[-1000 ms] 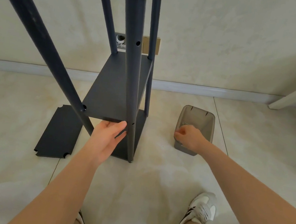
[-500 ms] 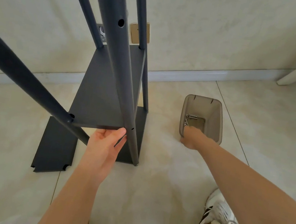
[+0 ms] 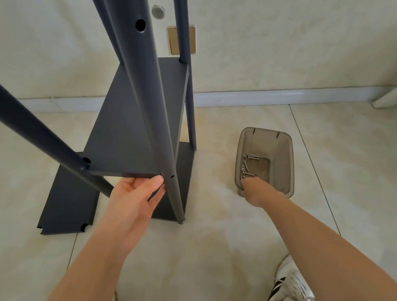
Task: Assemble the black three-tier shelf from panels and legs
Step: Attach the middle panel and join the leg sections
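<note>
Now the right hand (image 3: 255,192) has dipped into the bin (image 3: 289,159) at centre right, fingers hidden among screws (image 3: 251,156); the left hand (image 3: 136,194) still pinches the middle panel (image 3: 129,131), awaiting fastening.

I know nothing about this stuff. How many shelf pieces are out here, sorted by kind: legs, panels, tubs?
Black legs: 4
Black panels: 3, one lying loose on the floor
Grey tub: 1, holding screws too small to count
Total: 8
</note>
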The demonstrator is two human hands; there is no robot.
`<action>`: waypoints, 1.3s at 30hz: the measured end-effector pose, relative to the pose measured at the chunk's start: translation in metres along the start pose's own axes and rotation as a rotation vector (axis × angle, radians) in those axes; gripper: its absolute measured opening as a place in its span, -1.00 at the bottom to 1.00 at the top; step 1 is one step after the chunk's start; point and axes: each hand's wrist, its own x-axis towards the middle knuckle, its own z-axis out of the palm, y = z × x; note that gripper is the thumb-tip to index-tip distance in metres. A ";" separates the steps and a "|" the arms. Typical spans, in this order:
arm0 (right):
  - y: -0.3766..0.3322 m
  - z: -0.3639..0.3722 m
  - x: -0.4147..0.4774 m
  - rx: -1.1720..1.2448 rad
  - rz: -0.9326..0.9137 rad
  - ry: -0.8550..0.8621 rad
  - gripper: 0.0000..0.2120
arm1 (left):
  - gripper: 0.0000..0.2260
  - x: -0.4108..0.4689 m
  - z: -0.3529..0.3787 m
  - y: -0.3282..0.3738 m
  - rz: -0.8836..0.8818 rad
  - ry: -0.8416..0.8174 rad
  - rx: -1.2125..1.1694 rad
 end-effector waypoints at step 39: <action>-0.121 -0.087 -0.104 1.216 -0.114 0.027 -0.57 | -0.79 -0.015 0.014 0.016 -0.132 0.048 -0.026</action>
